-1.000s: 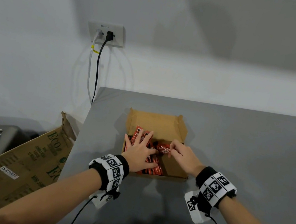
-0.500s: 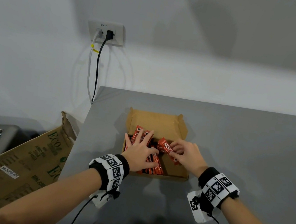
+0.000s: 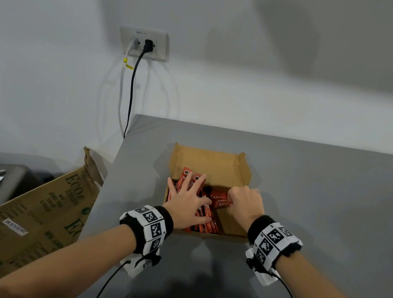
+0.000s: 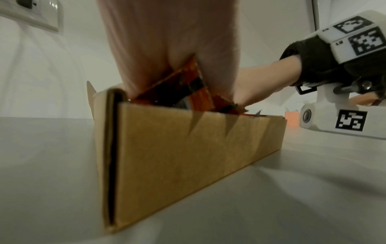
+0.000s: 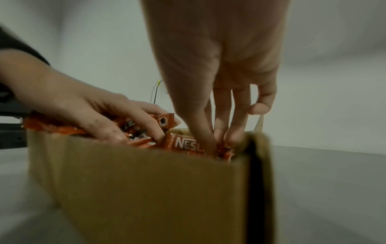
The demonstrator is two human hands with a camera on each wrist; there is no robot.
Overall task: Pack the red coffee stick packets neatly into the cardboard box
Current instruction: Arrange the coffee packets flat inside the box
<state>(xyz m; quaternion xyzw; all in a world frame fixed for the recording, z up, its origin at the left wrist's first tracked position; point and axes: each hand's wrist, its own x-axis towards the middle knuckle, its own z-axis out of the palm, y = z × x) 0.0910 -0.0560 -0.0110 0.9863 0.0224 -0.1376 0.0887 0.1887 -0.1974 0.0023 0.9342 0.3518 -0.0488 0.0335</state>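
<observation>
Low at frame centre, the shallow corrugated cardboard box [image 3: 214, 162] sits on the matte grey table [image 3: 324, 195]. Left hand [image 3: 188, 199] presses, fingers spread flat, on the glossy red packets [image 3: 206, 218] inside. Right hand [image 3: 246, 203] pinches one lettered packet [image 5: 185, 142]; only the right wrist view shows that grip, blurred.

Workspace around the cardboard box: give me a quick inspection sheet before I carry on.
Surface: grey table, bare around the box.
Job's things: cardboard box open; red packets inside, left part; one packet lies crosswise.
Clutter: nothing seen on the table.
Grippers: left hand rests flat on the packets; right hand pinches the crosswise packet.
Cables: wrist leads; two cords from the wall socket.
Surroundings: large printed carton left of the table.
</observation>
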